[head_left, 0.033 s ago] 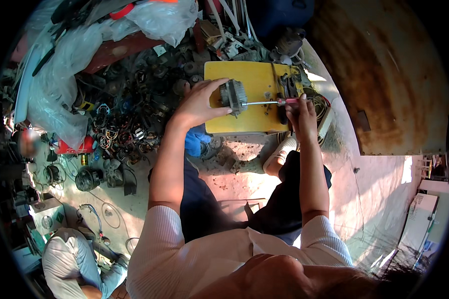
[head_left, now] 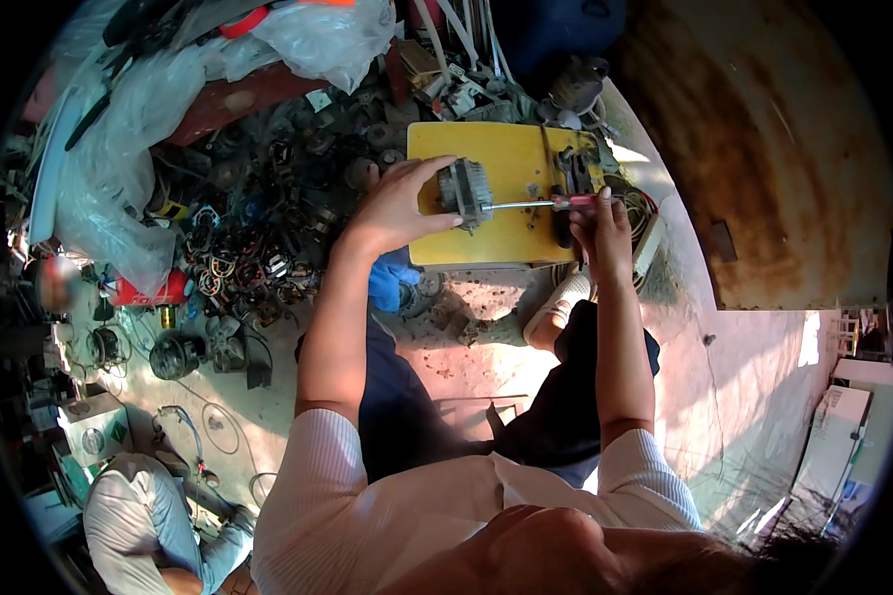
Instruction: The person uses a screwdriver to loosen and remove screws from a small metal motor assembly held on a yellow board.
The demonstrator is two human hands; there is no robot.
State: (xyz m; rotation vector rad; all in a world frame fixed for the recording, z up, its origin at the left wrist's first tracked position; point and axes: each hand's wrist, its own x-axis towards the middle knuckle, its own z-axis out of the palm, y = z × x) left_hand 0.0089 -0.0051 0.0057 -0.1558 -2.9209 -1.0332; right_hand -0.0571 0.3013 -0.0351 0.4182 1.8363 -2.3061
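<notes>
My left hand (head_left: 399, 206) grips a grey ribbed metal part (head_left: 474, 188), thumb along its near side and fingers at the far side. The part stands on a yellow-topped work surface (head_left: 506, 144). In my right hand (head_left: 605, 230) is a screwdriver (head_left: 522, 205) with a reddish handle, held between thumb and fingers. Its shaft lies level, pointing left, and the tip meets the right side of the metal part. Exactly where the tip sits is too small to tell. Dark metal hand tools (head_left: 574, 167) lie on the yellow surface just beyond the handle.
Heaped motor parts and wires (head_left: 238, 253) cover the ground at left, with clear plastic sheeting (head_left: 119, 188) above. A blue cloth (head_left: 392, 278) is beside the yellow surface. A rusty panel (head_left: 764, 149) stands at right. Another person (head_left: 154, 526) sits at lower left.
</notes>
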